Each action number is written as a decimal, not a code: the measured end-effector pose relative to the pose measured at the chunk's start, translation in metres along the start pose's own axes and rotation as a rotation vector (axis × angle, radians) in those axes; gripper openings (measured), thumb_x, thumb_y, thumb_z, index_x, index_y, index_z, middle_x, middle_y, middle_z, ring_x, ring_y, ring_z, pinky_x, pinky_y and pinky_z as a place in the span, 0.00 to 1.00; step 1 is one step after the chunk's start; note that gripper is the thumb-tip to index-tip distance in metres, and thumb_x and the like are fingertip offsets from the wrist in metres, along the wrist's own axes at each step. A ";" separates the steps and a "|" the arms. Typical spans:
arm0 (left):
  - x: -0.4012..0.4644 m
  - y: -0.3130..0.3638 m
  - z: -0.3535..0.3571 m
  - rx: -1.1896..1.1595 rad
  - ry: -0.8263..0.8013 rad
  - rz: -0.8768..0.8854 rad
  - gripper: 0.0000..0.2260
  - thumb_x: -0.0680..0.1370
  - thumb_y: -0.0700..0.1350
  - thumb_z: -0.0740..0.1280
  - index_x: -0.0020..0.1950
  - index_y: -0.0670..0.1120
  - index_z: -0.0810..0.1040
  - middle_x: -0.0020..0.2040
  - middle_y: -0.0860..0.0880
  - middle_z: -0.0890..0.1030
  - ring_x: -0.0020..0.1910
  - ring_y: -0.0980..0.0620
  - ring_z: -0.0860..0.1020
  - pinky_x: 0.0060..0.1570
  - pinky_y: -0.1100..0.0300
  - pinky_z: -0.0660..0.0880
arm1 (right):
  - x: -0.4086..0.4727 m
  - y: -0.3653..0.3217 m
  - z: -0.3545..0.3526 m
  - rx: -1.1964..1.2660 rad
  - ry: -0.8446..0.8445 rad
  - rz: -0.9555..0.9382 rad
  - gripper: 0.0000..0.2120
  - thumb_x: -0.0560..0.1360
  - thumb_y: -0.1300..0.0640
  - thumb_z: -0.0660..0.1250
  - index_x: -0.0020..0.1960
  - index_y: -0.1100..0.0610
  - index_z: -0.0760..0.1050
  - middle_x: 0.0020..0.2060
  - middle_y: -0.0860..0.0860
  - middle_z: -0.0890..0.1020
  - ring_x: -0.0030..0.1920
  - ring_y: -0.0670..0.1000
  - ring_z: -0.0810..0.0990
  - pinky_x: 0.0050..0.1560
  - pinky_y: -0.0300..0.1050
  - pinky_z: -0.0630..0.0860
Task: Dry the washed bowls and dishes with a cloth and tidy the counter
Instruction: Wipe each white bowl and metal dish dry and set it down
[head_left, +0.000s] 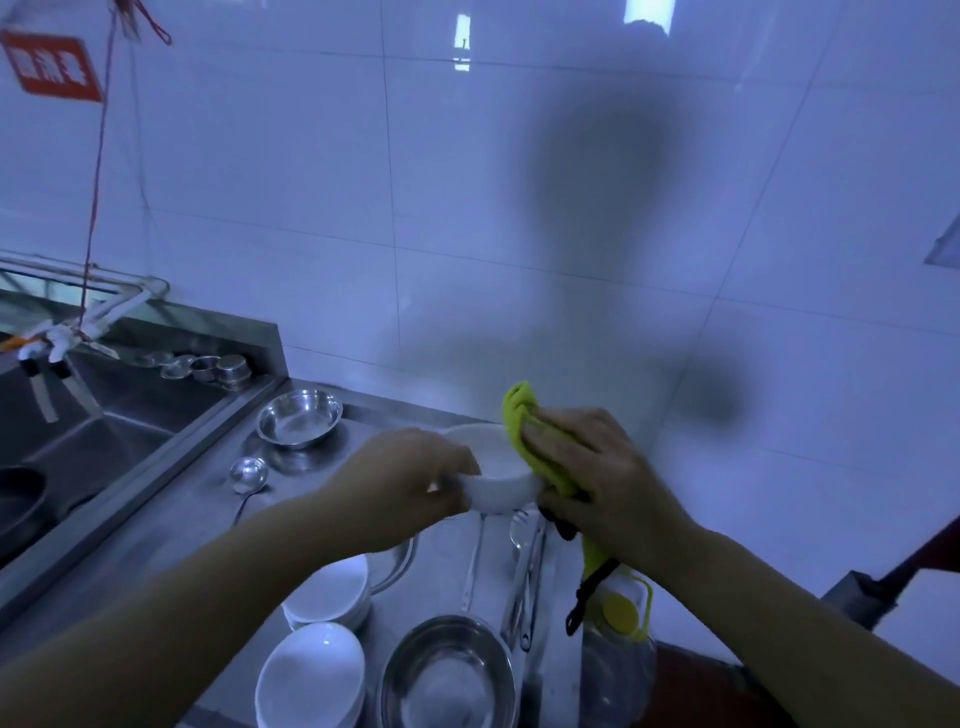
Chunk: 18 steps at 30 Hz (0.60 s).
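Note:
My left hand (415, 480) grips a white bowl (493, 475) by its left rim, held above the steel counter (171, 525). My right hand (597, 475) presses a yellow-green cloth (519, 421) against the bowl's right rim and side. Part of the cloth hangs down below my right wrist. Below the hands, two stacks of white bowls (332, 587) (311, 675) stand on the counter beside a steel bowl (449, 673).
Another steel bowl (300, 417) sits farther back, with a ladle (248, 475) near it. Metal utensils (524, 566) lie under the held bowl. A clear bottle with a yellow cap (621, 623) stands at the right. A sink (78, 436) lies left, small steel cups (218, 366) behind it.

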<state>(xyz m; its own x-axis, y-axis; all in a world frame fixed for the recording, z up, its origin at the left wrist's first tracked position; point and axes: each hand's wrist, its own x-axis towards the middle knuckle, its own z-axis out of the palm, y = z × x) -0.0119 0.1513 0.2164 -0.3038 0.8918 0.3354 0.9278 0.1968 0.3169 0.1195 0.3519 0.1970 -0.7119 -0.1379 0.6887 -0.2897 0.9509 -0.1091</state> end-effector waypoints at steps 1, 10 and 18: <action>-0.002 -0.002 0.003 -0.181 -0.004 -0.127 0.08 0.69 0.49 0.68 0.44 0.47 0.80 0.39 0.49 0.81 0.40 0.52 0.77 0.41 0.60 0.69 | -0.002 -0.001 -0.003 0.052 0.091 0.094 0.24 0.66 0.63 0.75 0.62 0.62 0.77 0.57 0.53 0.78 0.56 0.54 0.76 0.60 0.38 0.71; 0.016 0.018 0.033 -1.437 0.210 -0.328 0.04 0.72 0.38 0.68 0.44 0.43 0.83 0.41 0.43 0.83 0.39 0.50 0.81 0.41 0.60 0.77 | 0.002 -0.041 0.024 0.009 0.281 0.073 0.19 0.81 0.50 0.56 0.64 0.59 0.75 0.66 0.54 0.74 0.65 0.53 0.70 0.64 0.50 0.67; 0.016 0.039 0.037 -1.331 0.135 -0.155 0.06 0.74 0.37 0.64 0.47 0.41 0.80 0.41 0.44 0.83 0.41 0.51 0.80 0.42 0.61 0.75 | 0.027 -0.029 0.007 -0.085 0.321 0.253 0.12 0.76 0.50 0.63 0.56 0.48 0.81 0.58 0.46 0.80 0.58 0.52 0.77 0.57 0.50 0.70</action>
<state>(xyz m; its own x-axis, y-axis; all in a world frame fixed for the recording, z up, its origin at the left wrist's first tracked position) 0.0276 0.1879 0.2015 -0.4758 0.8347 0.2773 -0.0085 -0.3196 0.9475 0.1046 0.3187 0.2136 -0.5144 0.1838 0.8376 -0.0682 0.9649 -0.2536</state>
